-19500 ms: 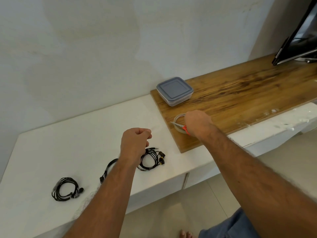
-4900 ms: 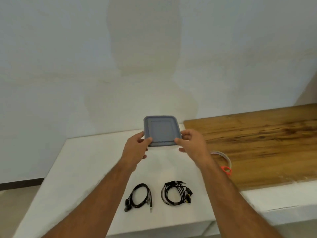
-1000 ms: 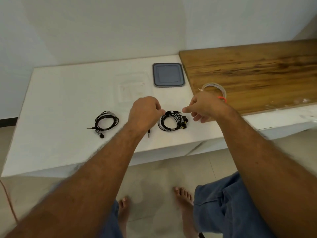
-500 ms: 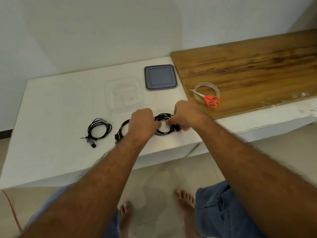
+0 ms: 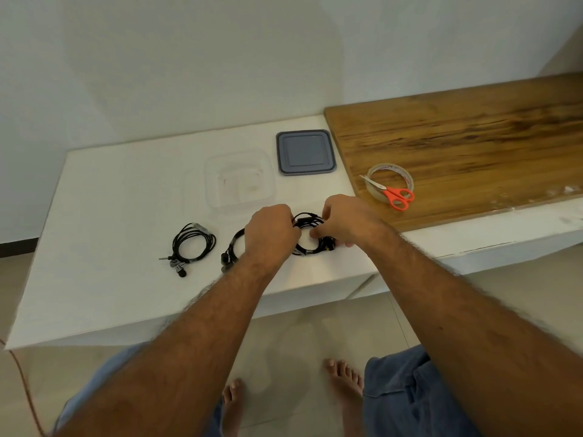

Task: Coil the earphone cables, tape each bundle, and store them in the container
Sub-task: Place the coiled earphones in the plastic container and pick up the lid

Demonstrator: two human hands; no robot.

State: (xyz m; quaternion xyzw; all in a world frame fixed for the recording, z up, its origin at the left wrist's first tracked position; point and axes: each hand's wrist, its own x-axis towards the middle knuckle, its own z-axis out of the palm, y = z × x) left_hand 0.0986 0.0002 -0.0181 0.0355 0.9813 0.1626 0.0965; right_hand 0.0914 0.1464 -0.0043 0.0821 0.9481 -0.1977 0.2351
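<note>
Three coiled black earphone bundles lie near the front of the white counter (image 5: 104, 197). The right bundle (image 5: 310, 236) is pinched from both sides: my left hand (image 5: 271, 230) grips its left edge and my right hand (image 5: 344, 222) holds its right edge. The middle bundle (image 5: 233, 250) shows partly under my left wrist. The left bundle (image 5: 192, 246) lies free. Behind them stands the clear open container (image 5: 239, 181), with its grey lid (image 5: 305, 152) flat beside it on the right.
A clear tape roll (image 5: 391, 181) with orange-handled scissors (image 5: 394, 195) across it sits on the wooden board (image 5: 473, 134) at the right. A wall rises close behind the counter. My bare feet stand on the tiled floor below the counter's front edge.
Both hands have closed in on the right earphone bundle and now hold it; one second ago they hovered just beside it. Earlier the lid was taken off and set down.
</note>
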